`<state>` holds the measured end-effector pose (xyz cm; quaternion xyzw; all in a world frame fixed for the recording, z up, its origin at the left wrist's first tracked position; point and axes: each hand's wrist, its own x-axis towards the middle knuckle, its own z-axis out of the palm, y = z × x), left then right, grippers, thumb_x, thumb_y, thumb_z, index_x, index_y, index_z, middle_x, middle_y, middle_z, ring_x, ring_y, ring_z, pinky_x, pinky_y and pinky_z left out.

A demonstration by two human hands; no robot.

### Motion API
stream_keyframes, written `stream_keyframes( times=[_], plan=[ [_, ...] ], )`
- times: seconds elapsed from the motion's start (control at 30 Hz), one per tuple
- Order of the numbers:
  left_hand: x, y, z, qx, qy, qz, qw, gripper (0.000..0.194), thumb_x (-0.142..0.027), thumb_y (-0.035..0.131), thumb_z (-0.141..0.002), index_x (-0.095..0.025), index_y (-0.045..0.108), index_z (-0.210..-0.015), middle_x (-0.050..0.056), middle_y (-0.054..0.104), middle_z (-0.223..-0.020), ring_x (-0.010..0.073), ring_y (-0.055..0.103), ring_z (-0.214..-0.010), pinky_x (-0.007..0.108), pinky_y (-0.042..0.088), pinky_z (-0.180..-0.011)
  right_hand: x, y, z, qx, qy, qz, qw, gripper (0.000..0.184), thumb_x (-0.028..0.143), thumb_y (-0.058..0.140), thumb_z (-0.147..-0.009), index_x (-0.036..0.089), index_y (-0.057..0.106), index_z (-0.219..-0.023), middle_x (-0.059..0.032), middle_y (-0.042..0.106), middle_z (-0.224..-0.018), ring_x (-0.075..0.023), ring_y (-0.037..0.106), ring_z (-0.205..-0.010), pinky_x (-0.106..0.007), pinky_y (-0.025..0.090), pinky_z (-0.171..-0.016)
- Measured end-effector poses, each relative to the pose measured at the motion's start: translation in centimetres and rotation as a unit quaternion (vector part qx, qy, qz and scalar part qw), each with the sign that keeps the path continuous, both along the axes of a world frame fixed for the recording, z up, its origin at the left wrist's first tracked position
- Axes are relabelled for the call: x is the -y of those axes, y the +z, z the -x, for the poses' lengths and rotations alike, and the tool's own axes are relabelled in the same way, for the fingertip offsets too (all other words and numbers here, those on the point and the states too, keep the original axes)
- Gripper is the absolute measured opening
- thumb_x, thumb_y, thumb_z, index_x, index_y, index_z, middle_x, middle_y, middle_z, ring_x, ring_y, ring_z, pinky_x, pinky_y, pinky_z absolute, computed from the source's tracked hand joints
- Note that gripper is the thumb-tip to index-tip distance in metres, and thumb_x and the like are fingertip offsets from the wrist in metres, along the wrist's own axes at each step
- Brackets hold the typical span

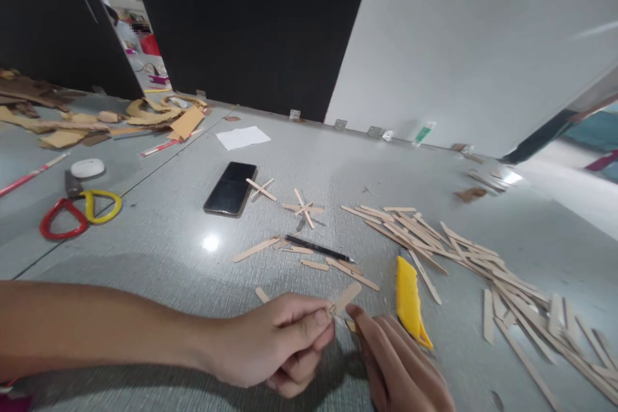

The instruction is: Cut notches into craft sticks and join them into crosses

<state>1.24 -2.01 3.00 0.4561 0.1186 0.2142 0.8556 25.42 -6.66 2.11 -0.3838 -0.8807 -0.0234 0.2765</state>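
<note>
My left hand (pixel 294 341) pinches a wooden craft stick (pixel 348 298) between thumb and fingers, its rounded end sticking out to the upper right. Curled close beside it is my right hand (pixel 403 360), holding a small craft knife (pixel 352 326) whose pale blade touches the stick near my left fingertips. Most of that knife is hidden by my fingers. Another stick end shows behind my left hand. Just beyond my hands lie cut stick pieces (pixel 315 264) and a black pen (pixel 318 248). A yellow box cutter (pixel 409 299) rests right of my right hand.
Loose craft sticks (pixel 454 251) spread across the right side. Two crossed-stick shapes (pixel 304 208) lie near a phone (pixel 232 188). Scissors (pixel 80 212), a white oval object (pixel 87 168) and cardboard scraps (pixel 159 117) are on the left. Upright panels (pixel 251 26) close off the back.
</note>
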Motion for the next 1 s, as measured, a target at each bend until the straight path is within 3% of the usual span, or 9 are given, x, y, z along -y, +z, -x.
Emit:
stream_keyframes(
  times=[0.13, 0.33, 0.47, 0.63, 0.9, 1.0],
  plan=[
    [0.0, 0.1, 0.0, 0.0, 0.004, -0.003, 1.0, 0.045, -0.063, 0.048, -0.107, -0.024, 0.04, -0.087, -0.014, 0.03, -0.051, 0.0057, 0.019, -0.039, 0.019, 0.021, -0.038, -0.2, 0.1, 0.0, 0.0, 0.002, -0.011, 1.0, 0.047, -0.001, 0.043, -0.1, 0.007, 0.049, -0.145, -0.0123, 0.072, -0.095, -0.0228, 0.073, -0.081, -0.031, 0.061, -0.074],
    [0.1, 0.7, 0.0, -0.031, 0.017, -0.013, 0.999, 0.045, -0.064, 0.045, -0.107, -0.024, 0.039, -0.087, -0.014, 0.032, -0.05, 0.0063, 0.024, -0.038, 0.018, 0.021, -0.037, -0.5, 0.7, 0.9, -0.034, -0.007, 0.025, 0.999, 0.034, 0.001, 0.039, -0.103, 0.011, 0.056, -0.131, -0.0113, 0.074, -0.093, -0.0213, 0.076, -0.079, -0.029, 0.062, -0.07],
    [0.6, 1.8, 0.0, -0.046, 0.036, -0.021, 0.998, 0.045, -0.066, 0.044, -0.107, -0.024, 0.04, -0.089, -0.013, 0.04, -0.05, 0.0069, 0.03, -0.038, 0.017, 0.028, -0.038, -0.3, 1.0, 1.4, -0.052, -0.034, 0.035, 0.997, 0.029, 0.012, 0.039, -0.109, 0.017, 0.056, -0.132, -0.0113, 0.079, -0.103, -0.0189, 0.08, -0.081, -0.023, 0.062, -0.066],
    [1.3, 2.7, 0.1, -0.075, 0.066, -0.079, 0.992, 0.053, -0.075, 0.042, -0.102, -0.023, 0.042, -0.093, -0.01, 0.046, -0.051, 0.0077, 0.039, -0.041, 0.018, 0.03, -0.041, 0.0, 1.7, 1.6, -0.058, -0.026, 0.086, 0.994, 0.027, 0.022, 0.037, -0.114, 0.019, 0.055, -0.133, -0.0077, 0.082, -0.1, -0.0168, 0.081, -0.075, -0.02, 0.062, -0.062],
    [1.6, 2.0, 0.0, -0.085, 0.08, -0.071, 0.991, 0.052, -0.074, 0.042, -0.102, -0.023, 0.043, -0.094, -0.011, 0.044, -0.05, 0.008, 0.037, -0.04, 0.017, 0.031, -0.041, 0.1, 1.1, 1.4, -0.051, -0.029, 0.065, 0.996, 0.027, 0.022, 0.038, -0.113, 0.02, 0.056, -0.133, -0.0085, 0.084, -0.098, -0.0193, 0.082, -0.071, -0.023, 0.062, -0.059],
    [1.5, 1.8, 0.1, -0.132, 0.107, -0.067, 0.983, 0.048, -0.069, 0.04, -0.106, -0.023, 0.047, -0.094, -0.012, 0.041, -0.049, 0.0083, 0.033, -0.038, 0.018, 0.029, -0.039, 0.3, 1.2, 1.2, -0.087, -0.083, 0.087, 0.989, 0.027, 0.029, 0.042, -0.112, 0.023, 0.053, -0.136, -0.0062, 0.083, -0.091, -0.018, 0.081, -0.065, -0.021, 0.062, -0.056]
  ],
)
